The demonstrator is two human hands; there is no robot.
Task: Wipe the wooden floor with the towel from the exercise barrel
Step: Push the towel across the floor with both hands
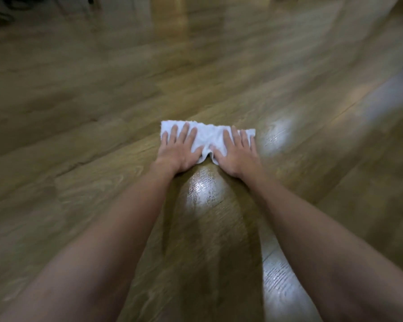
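Towel (207, 135): in the head view this white cloth lies flat on the wooden floor (79, 101), folded into a long strip, and serves as the landmark here. The left hand (179, 147) presses on the towel's left half and the right hand (236, 152) on its right half, both released, with fingers straight and spread, palms down, nothing gripped. Both arms reach out straight from the camera toward the towel.

The step in hand looks like the wiping itself: the towel is already down on the boards and under both palms. Glossy patches show just nearer than the towel and to its right, possibly damp streaks or only reflected light; I cannot tell which. The next move likely calls for steady downward pressure while pushing the strip along the boards, keeping it flat so it does not bunch between the thumbs, where it already puckers.

Much is hard to read: the floor is smeared with blur, dark shapes beyond the towel at the upper left are unidentifiable, the exercise barrel is not in view, and the towel's near edge is hidden under the palms.
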